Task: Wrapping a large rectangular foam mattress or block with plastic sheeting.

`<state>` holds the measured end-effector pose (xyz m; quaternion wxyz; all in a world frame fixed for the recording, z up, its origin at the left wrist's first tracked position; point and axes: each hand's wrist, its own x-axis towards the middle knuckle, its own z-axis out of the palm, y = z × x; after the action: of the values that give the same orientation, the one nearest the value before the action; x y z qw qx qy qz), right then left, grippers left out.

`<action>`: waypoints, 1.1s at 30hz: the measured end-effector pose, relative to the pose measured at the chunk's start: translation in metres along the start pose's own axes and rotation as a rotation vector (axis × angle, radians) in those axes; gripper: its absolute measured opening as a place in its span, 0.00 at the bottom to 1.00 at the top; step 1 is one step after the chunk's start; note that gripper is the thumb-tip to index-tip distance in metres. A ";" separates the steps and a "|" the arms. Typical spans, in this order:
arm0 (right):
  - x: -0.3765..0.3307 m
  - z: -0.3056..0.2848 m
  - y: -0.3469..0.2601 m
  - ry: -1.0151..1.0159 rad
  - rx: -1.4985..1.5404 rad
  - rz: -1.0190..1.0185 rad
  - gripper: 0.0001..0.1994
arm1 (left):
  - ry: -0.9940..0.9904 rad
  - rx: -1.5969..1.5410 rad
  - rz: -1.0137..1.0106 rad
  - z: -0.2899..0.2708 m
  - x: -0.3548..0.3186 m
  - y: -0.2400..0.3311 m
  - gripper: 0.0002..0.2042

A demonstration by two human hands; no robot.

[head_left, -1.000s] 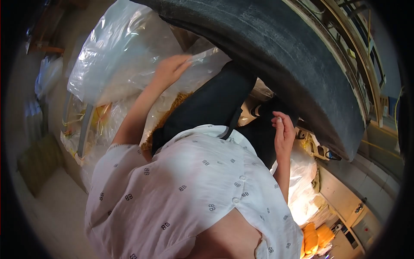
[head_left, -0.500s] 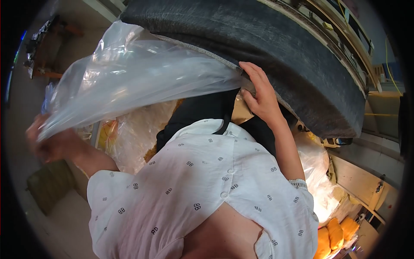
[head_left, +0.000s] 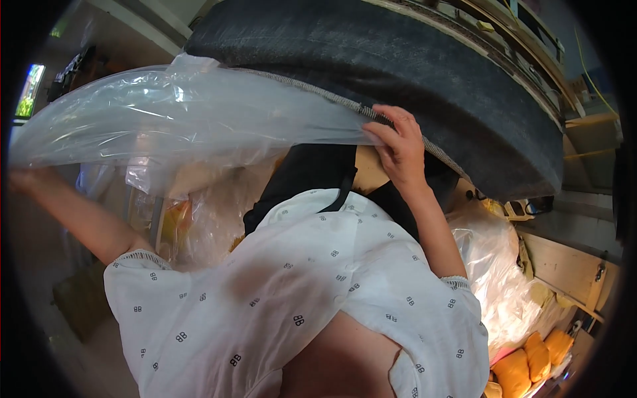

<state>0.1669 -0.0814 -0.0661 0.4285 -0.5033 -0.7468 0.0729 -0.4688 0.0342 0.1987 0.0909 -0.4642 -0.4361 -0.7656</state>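
A clear plastic sheet stretches across the left half of the head view, pulled into a long billowing fold. My left hand, dim and blurred at the far left rim, is closed on its outer end with the arm held far out. My right hand pinches the other end between thumb and fingers. Its fingertips lie against the corded, stitched seam of a large dark grey upholstered piece. That piece is curved and thick, and spans the upper part of the view. Part of the sheet passes beneath the seam's left end.
Crumpled clear plastic lies at the right, above orange bundles. More loose plastic hangs at the left of my lap. Wooden boards and rails stand behind the upholstered piece. A dark olive bundle sits at lower left.
My left hand has swung outward and up to the left, drawing the plastic sheet longer and tauter. My right hand stays at the seam, its fingers now more curled.
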 end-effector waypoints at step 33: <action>-0.031 -0.137 0.058 0.252 0.426 0.720 0.24 | -0.744 -0.034 -1.063 0.022 -0.177 -0.254 0.14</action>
<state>0.3086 -0.1223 -0.0300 0.5578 -0.6369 -0.4339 0.3081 -0.4951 0.1571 -0.0850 -0.4648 -0.4209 -0.5966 -0.5009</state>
